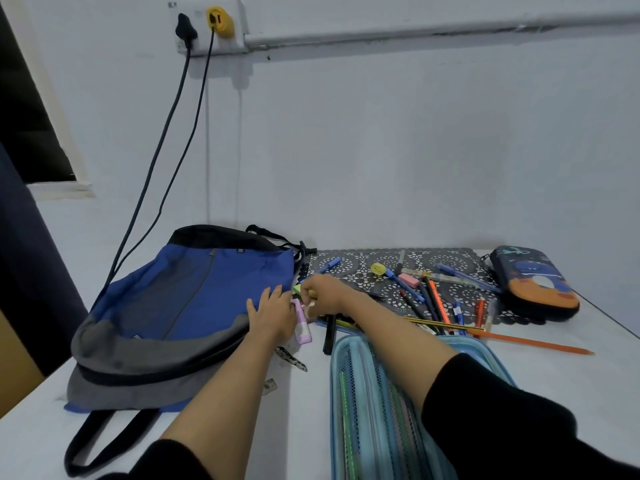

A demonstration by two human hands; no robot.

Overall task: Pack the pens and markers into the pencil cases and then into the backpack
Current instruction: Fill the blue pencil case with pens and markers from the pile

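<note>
A home study corner: white table (571,375) against a painted wall (381,150), wall socket (207,27), patterned mat (360,268)

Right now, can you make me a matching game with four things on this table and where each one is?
Things
1. backpack
2. dark pencil case
3. mesh pencil case
4. yellow-green marker

Places
A. held by the right hand
B. left side of the table, touched by the left hand
C. far right, at the edge of the patterned mat
D. nearest the person, at the front

Pairs: 1-B, 2-C, 3-D, 4-A
</note>
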